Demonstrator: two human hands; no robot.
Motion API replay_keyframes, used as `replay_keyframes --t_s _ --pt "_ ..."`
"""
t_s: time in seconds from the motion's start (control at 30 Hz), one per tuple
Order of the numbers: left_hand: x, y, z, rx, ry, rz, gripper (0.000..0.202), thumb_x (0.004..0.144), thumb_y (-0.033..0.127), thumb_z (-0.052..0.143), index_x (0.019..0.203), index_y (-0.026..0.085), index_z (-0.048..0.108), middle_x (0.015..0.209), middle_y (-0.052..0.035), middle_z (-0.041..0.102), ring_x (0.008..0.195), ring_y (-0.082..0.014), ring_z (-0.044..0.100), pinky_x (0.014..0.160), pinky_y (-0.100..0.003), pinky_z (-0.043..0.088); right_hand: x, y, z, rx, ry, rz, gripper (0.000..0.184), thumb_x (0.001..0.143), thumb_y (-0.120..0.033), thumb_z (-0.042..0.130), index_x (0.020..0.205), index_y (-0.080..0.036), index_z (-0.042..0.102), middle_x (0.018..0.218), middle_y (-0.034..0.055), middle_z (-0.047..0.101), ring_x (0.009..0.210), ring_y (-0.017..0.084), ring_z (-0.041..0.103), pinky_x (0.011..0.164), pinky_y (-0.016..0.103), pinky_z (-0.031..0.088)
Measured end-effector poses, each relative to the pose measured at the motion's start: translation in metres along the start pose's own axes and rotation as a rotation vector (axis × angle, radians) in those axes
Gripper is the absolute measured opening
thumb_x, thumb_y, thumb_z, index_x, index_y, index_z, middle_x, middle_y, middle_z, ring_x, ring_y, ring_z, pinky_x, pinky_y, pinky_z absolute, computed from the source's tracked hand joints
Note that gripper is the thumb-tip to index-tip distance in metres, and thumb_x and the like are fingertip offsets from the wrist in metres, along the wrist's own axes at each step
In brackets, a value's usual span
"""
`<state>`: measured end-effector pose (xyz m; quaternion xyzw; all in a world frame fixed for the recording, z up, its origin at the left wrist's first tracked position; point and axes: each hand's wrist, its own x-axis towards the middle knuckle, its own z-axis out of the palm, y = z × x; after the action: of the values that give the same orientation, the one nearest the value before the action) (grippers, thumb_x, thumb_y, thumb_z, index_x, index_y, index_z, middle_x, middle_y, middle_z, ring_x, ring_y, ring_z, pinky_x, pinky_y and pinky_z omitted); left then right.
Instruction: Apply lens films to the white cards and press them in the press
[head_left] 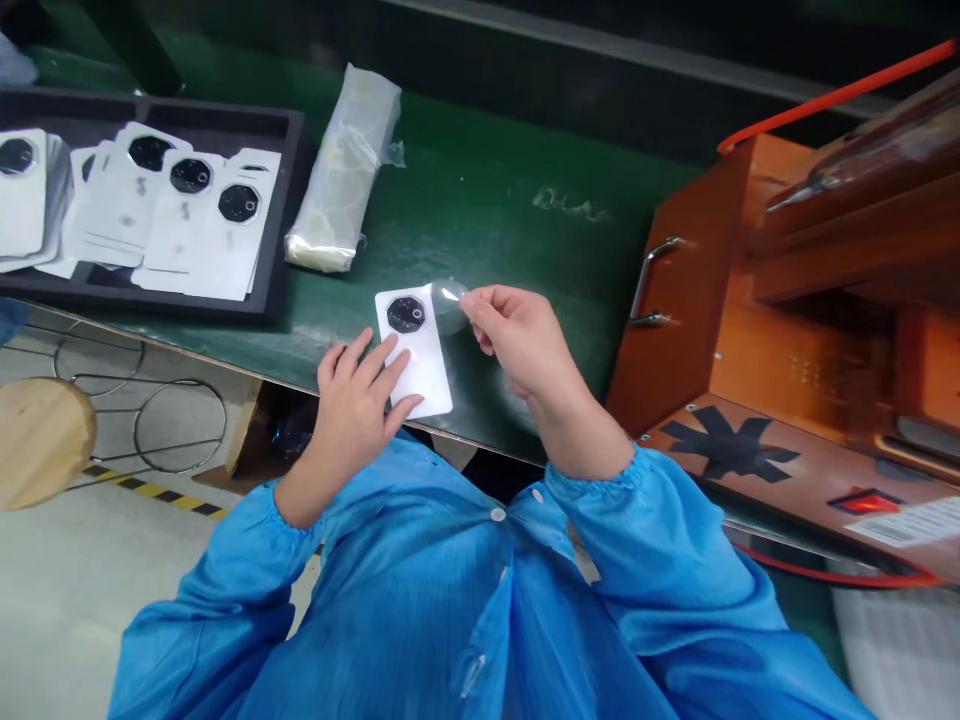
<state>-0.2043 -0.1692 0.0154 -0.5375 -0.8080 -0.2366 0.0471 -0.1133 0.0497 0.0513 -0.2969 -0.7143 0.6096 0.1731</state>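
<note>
A white phone back cover (426, 370) with a dark octagonal camera area (406, 314) lies on the green bench top near its front edge. My left hand (360, 390) rests on the cover's left side, fingers spread out and holding nothing. To the right, my right hand (514, 330) pinches a round, clear film (448, 308) between thumb and forefinger. The film's left side reaches the cover's upper right edge; whether it is stuck there I cannot tell.
A black tray (274, 270) at the left holds several similar white covers (240, 240). Beside it lies a clear-wrapped bundle (345, 170). An orange machine (675, 310) with a metal handle stands at the right. A wooden stool (45, 440) is on the floor at the left.
</note>
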Motion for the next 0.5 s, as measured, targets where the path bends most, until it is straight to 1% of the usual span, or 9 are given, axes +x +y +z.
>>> replay_keyframes --t_s 0.1,0.17,0.23,0.33,0.4,0.5 --pt "-0.011 0.012 0.008 -0.016 0.079 -0.038 0.044 0.105 0.05 0.066 0.14 0.025 0.069 0.149 -0.0141 0.07 0.145 -0.0378 0.058 0.12 -0.055 0.038 0.015 0.005 0.009 -0.008 -0.059 0.061 0.049 0.089 -0.065 0.078 0.072 -0.023 0.059 0.058 -0.0039 0.047 0.052 0.011 0.034 0.05 0.027 0.027" --pt "-0.014 0.015 0.011 -0.045 0.13 -0.045 0.044 0.104 0.05 0.068 0.138 0.022 0.07 0.141 -0.0163 0.072 0.142 -0.0365 0.06 0.116 -0.052 0.043 0.018 0.005 0.013 -0.051 -0.072 0.067 0.046 0.092 -0.059 0.078 0.071 -0.023 0.059 0.058 -0.0037 0.047 0.052 0.011 0.034 0.05 0.028 0.027" --pt "-0.015 0.015 0.013 -0.079 0.16 -0.047 0.043 0.104 0.049 0.068 0.136 0.02 0.07 0.134 -0.0163 0.073 0.141 -0.0355 0.062 0.116 -0.05 0.046 0.019 0.003 0.015 -0.111 -0.086 0.065 0.041 0.095 -0.052 0.076 0.073 -0.022 0.061 0.059 -0.0034 0.048 0.053 0.011 0.036 0.051 0.028 0.029" --pt "-0.015 0.014 0.014 -0.127 0.141 -0.079 0.044 0.103 0.05 0.069 0.136 0.021 0.07 0.132 -0.015 0.073 0.142 -0.0364 0.062 0.119 -0.053 0.044 0.021 0.0 0.017 -0.202 -0.135 0.053 0.036 0.099 -0.044 0.074 0.073 -0.021 0.063 0.061 -0.0031 0.049 0.056 0.012 0.04 0.055 0.029 0.033" --pt "-0.015 0.014 0.014 -0.146 0.125 -0.105 0.044 0.103 0.05 0.069 0.136 0.022 0.071 0.132 -0.0149 0.073 0.143 -0.0374 0.061 0.119 -0.054 0.044 0.023 -0.001 0.019 -0.247 -0.16 0.035 0.035 0.099 -0.037 0.074 0.071 -0.021 0.061 0.062 -0.0027 0.049 0.059 0.013 0.042 0.058 0.03 0.035" --pt "-0.014 0.016 0.014 -0.151 0.131 -0.112 0.043 0.102 0.05 0.069 0.135 0.022 0.071 0.131 -0.0145 0.073 0.141 -0.0375 0.062 0.118 -0.054 0.045 0.025 0.0 0.023 -0.313 -0.157 -0.003 0.034 0.099 -0.027 0.07 0.068 -0.02 0.059 0.063 -0.0025 0.049 0.061 0.013 0.042 0.06 0.031 0.036"
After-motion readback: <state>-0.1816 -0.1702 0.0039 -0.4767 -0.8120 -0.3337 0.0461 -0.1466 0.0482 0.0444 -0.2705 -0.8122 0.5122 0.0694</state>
